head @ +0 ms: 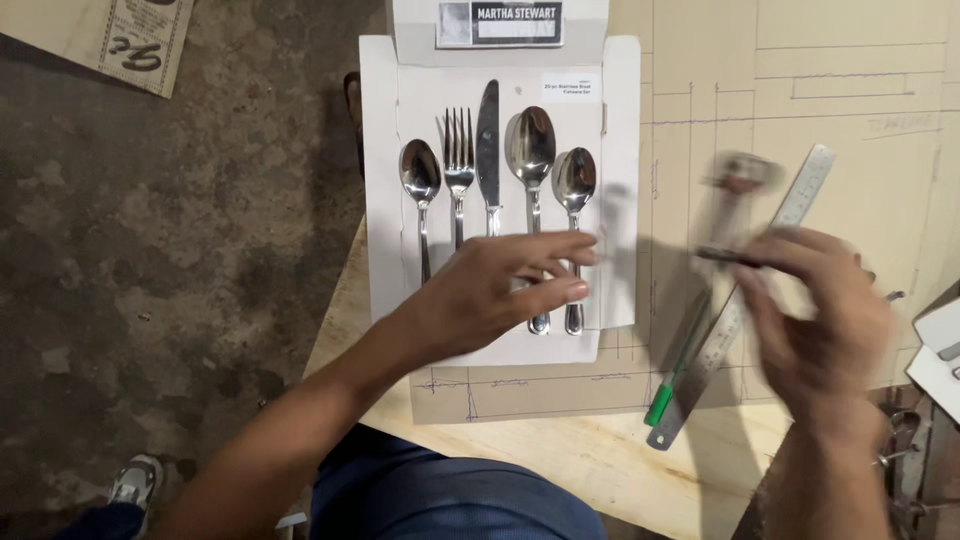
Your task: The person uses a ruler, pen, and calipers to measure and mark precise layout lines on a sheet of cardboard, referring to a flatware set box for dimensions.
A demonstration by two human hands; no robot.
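The white card tray (pixel 385 200) of cutlery lies flat on the pale wooden board (pixel 600 460), its top flap folded back toward the far edge. On it 5 steel pieces lie side by side, heads pointing away: a small spoon (pixel 420 175) at the left, then a fork (pixel 458 160), a table knife (pixel 488 140), a large spoon (pixel 531 145) and a second small spoon (pixel 574 180) at the right.

The left hand (pixel 480 295) rests palm down over the lower part of the tray, fingers straight and slightly spread, covering the handles of the middle pieces; the fingertips reach the handles of the 2 right-hand spoons. It grips nothing; it lies open on the card.

The right hand (pixel 825 320) is raised above the board, well to the right of the tray and apart from the left hand. It is motion-blurred. Its thumb and forefinger pinch the end of a thin dark piece (pixel 725 256), and a blurred metal shape (pixel 740 175) shows just above it; I cannot tell what kind of piece this is.

Under that hand a steel ruler (pixel 800 200) lies diagonally on a sheet of brown paper (pixel 850 100) marked with pencil lines, and a green-ended pen (pixel 662 405) lies just beside the ruler's lower end. Left of the board is stained concrete floor (pixel 150 250), with a shoe (pixel 135 480) at the bottom left.
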